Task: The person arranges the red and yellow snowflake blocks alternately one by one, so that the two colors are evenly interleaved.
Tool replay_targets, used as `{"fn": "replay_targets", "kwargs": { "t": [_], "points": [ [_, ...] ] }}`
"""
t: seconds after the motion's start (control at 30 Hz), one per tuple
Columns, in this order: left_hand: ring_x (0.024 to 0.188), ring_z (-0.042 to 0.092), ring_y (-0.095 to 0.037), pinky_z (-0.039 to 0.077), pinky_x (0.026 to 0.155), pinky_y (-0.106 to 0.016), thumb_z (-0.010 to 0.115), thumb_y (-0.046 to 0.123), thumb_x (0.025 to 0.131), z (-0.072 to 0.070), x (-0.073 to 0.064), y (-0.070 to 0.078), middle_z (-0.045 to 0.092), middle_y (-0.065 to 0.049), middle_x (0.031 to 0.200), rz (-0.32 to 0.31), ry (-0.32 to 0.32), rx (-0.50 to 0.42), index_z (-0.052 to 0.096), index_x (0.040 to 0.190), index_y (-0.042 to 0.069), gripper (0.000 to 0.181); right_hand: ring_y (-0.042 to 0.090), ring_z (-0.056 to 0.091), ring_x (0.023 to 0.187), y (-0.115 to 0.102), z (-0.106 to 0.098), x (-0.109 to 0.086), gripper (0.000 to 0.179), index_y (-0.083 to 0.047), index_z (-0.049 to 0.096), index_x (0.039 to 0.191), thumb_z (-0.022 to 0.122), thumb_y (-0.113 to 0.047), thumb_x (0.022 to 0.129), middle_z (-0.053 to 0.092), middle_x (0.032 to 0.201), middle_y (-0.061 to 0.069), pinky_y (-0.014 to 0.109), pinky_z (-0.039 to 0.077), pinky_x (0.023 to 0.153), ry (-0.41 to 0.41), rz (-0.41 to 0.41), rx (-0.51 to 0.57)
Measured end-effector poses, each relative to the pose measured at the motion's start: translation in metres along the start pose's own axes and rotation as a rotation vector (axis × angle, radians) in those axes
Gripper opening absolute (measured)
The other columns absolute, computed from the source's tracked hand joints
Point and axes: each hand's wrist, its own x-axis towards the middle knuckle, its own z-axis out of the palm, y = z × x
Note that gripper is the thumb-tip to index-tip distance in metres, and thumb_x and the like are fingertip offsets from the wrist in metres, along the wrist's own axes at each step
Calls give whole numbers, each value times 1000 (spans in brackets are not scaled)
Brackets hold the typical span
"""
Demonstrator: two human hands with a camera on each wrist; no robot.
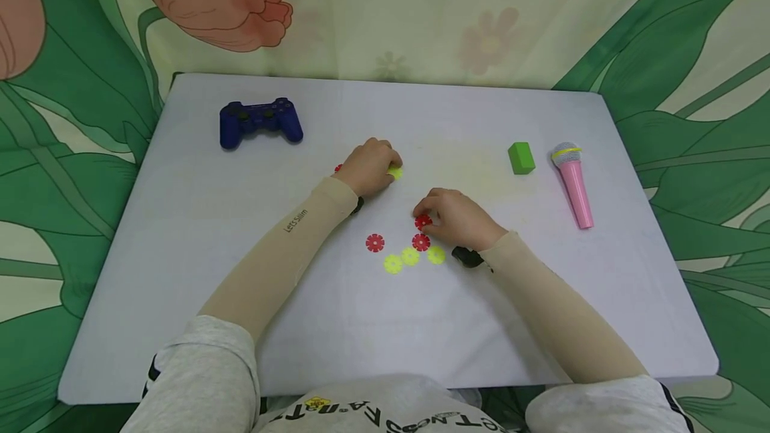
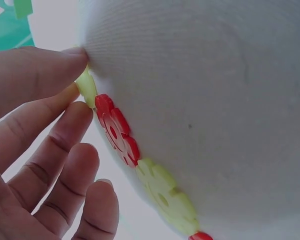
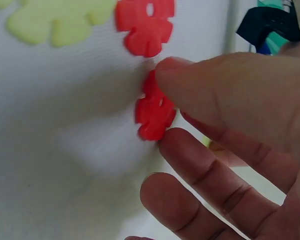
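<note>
Narrow gap, block (image 1: 521, 158) to microphone (image 1: 574, 186)

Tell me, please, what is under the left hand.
Red discs and yellow discs in a row; from above, the left hand covers most, so their full count cannot be seen.

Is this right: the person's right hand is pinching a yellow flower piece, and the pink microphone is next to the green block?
Not quite: the right hand is pinching a red flower piece, as the right wrist view shows. The pink microphone is next to the green block.
</note>
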Motion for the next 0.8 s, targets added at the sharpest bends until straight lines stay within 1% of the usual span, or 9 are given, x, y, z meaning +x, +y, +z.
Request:
{"fn": "replay_targets", "kwargs": {
  "t": [0.07,0.13,0.3,0.47,0.6,0.8],
  "points": [
    [119,60,-33,53,105,-44,71,8,96,0,0,0,70,-12,129,1,1,2,76,125,8,29,21,67,98,-1,1,-2,25,-9,79,112,81,-7,87,73,108,5,37,58,87,9,-14,-36],
    [119,60,-32,53,105,-44,70,8,96,0,0,0,70,-13,129,1,0,5,76,125,8,29,22,68,100,-2,2,-3,26,-9,78,113,82,-8,87,72,108,5,39,58,90,20,-20,-65],
    [119,60,-33,53,105,-43,70,7,96,0,0,-1,71,-12,128,0,-2,6,76,125,8,29,22,67,98,-4,3,-4,26,-8,78,112,82,-7,86,72,106,6,38,58,90,37,-20,-85],
    [120,61,-33,52,106,-43,71,6,95,0,-1,0,71,-13,128,0,-2,-6,76,124,7,29,22,63,92,-2,2,-2,21,-6,77,106,81,-5,86,69,101,6,35,56,83,45,-25,-30],
    [119,61,-33,53,105,-43,72,6,95,-1,-1,0,71,-13,128,-6,-4,-15,76,123,7,29,20,60,87,2,2,0,15,-9,77,101,82,-6,87,69,98,4,32,52,77,44,-25,27],
    [120,60,-32,52,106,-42,72,6,95,0,0,1,70,-12,128,-12,-7,-18,76,124,8,29,17,59,77,9,1,3,15,-12,78,102,80,-6,89,72,94,1,29,51,72,11,-9,73]
  ]
}}
